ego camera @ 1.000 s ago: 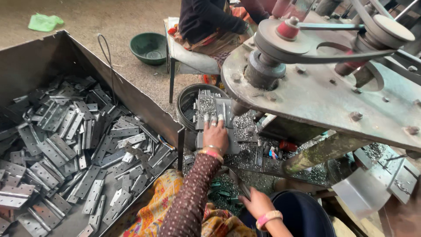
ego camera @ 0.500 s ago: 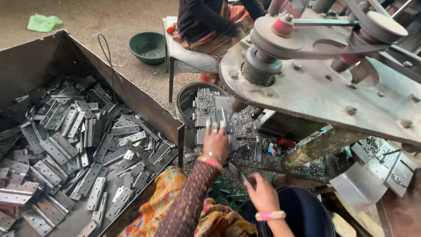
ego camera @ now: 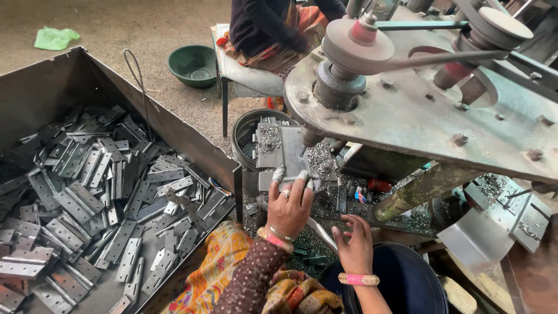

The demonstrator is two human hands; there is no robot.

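Left hand (ego camera: pixel 289 207) first: we press its taped fingertips (ego camera: pixel 279 174) down on a flat steel hinge plate (ego camera: pixel 293 152) lying under the big drilling machine (ego camera: pixel 418 110), fingers spread and resting on the plate's near edge, not curled round it. Beside the machine, to its left, stands the large steel bin (ego camera: pixel 58 81) heaped with grey hinge leaves (ego camera: pixel 110 203). Behind the plate, at the machine's foot, sits a round drum (ego camera: pixel 244 131). Our right hand (ego camera: pixel 356 243) hovers half open below the machine, near the dark blue tub (ego camera: pixel 407 285), holding nothing we can make out. We judge the plate stiff, fairly light, sharp-edged and slick with swarf (ego camera: pixel 319 160), so it is best held flat by the long edges, clear of the spindle.
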